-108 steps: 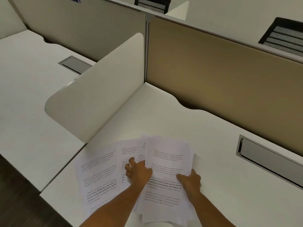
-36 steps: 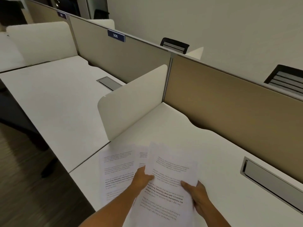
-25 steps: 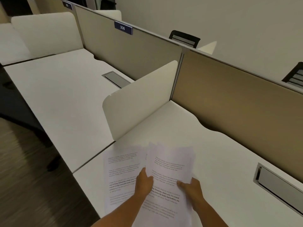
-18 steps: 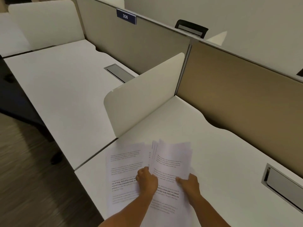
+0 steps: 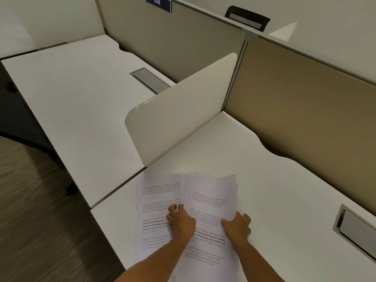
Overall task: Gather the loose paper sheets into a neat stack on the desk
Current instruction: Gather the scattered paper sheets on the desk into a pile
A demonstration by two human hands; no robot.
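The loose paper sheets (image 5: 209,202) lie on the white desk (image 5: 274,192) at about six o'clock in the view, a thick pile whose far edges fan unevenly, with one printed sheet (image 5: 158,200) showing flat beside it at nine o'clock, partly tucked under. The left hand (image 5: 181,222) rests curled at the pile's left edge, fingers drawn together against it; whether it pinches any sheets I cannot tell. The right hand (image 5: 238,225) sits at the pile's right edge at three o'clock, thumb on top and fingers wrapped over the side, clamped on the sheets. To do this step well, I judge the left hand should sweep the side sheet under or onto the pile, then both hands should square the edges by tapping them on the desk. The only container-like thing, a recessed cable tray (image 5: 358,231) at four o'clock, shows nothing inside.
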